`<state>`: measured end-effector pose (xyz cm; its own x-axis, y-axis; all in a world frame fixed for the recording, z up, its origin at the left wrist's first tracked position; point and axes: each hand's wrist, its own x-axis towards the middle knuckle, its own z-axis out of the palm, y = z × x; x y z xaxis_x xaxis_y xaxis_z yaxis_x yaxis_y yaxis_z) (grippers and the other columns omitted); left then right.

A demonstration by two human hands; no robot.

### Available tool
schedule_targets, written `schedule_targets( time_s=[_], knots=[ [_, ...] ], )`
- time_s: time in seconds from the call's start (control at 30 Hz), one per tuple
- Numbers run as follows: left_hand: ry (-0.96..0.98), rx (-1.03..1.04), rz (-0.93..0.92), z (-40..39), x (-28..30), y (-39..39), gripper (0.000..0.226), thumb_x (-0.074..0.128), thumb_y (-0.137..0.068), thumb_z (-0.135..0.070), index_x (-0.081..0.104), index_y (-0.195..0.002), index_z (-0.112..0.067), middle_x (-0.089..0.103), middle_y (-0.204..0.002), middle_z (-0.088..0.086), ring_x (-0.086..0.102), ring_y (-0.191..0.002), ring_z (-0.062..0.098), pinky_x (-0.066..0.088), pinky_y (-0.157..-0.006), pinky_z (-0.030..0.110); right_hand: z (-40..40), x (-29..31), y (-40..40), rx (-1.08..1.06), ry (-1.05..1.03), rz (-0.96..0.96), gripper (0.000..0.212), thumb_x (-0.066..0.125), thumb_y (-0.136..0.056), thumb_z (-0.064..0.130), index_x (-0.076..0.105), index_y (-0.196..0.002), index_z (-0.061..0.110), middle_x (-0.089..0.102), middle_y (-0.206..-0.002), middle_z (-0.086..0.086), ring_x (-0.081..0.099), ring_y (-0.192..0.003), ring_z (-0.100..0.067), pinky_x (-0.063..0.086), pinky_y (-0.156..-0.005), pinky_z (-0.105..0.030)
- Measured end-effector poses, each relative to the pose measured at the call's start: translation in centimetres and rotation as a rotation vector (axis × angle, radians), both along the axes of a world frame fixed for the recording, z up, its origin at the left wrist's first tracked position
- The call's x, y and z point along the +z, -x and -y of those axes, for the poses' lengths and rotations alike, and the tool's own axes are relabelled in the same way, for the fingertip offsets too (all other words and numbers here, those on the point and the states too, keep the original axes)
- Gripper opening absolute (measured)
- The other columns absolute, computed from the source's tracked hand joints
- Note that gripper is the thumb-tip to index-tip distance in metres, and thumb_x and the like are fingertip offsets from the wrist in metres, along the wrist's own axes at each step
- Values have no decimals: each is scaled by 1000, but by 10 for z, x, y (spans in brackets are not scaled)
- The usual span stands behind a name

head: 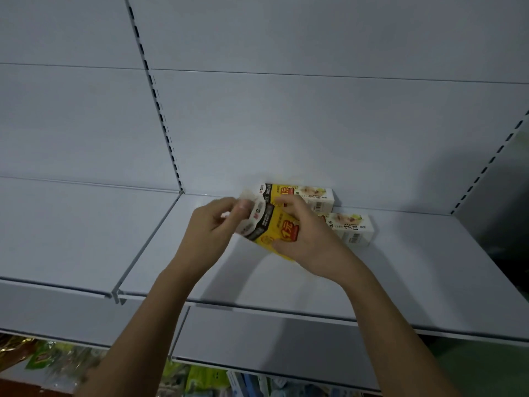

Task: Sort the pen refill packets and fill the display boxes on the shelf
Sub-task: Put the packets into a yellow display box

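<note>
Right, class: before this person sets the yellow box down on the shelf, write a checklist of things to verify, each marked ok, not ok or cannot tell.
1. Both hands on the yellow box: ok; left hand at its flap, right hand on its body.
2. Flap fully folded up: not ok, the left hand is bending it.
3. Bare shelf in front to set it on: ok.
4. Back box and right box on the shelf: ok.
5. Refill packets inside the yellow box: cannot tell.

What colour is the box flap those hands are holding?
Bright yellow with red lettering and a black band, on the display box flap, seen from the head camera.
</note>
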<state>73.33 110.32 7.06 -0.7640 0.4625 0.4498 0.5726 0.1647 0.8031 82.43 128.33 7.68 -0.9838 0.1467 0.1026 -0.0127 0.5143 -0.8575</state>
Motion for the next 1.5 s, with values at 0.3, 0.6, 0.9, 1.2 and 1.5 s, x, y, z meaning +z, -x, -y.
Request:
schedule_targets(
  time_s=[0.3,0.6,0.9,1.2,1.5],
  knots=[
    [189,30,88,16,-79,3,21,67,-91,-41,64,-80,-23,71,-79,-13,66,-74,10,52,-64,29,11,-23,9,4,-474,206,53,69,-82,24,50,-130,32,54,-122,13,49,-111,-10,44,-99,-40],
    [153,48,-29,17,-80,7,29,47,-95,-44,64,-87,-23,66,-82,-9,58,-76,9,40,-63,16,15,-31,7,-63,-439,116,53,72,-84,41,51,-132,36,53,-122,18,47,-116,-7,39,-102,-36],
    [299,229,25,61,-53,-28,12,54,-100,-29,65,-96,-32,66,-96,-22,59,-94,3,45,-80,25,34,-6,-24,-9,-189,-158,12,60,-97,27,68,-105,23,66,-97,15,60,-93,-6,52,-84,-35],
    [593,645,199,195,-81,-159,18,53,-101,-32,66,-110,-24,64,-101,-12,60,-94,6,42,-71,16,103,-50,-69,361,-118,133,15,54,-99,36,65,-106,28,64,-99,15,58,-91,-5,49,-80,-28],
    [788,852,766,297,-147,-254,37,47,-99,-52,60,-121,-26,63,-119,-4,58,-94,10,46,-73,23,191,-128,-69,690,-319,431,22,50,-99,38,64,-109,25,64,-109,4,58,-95,-10,49,-83,-30]
  ],
)
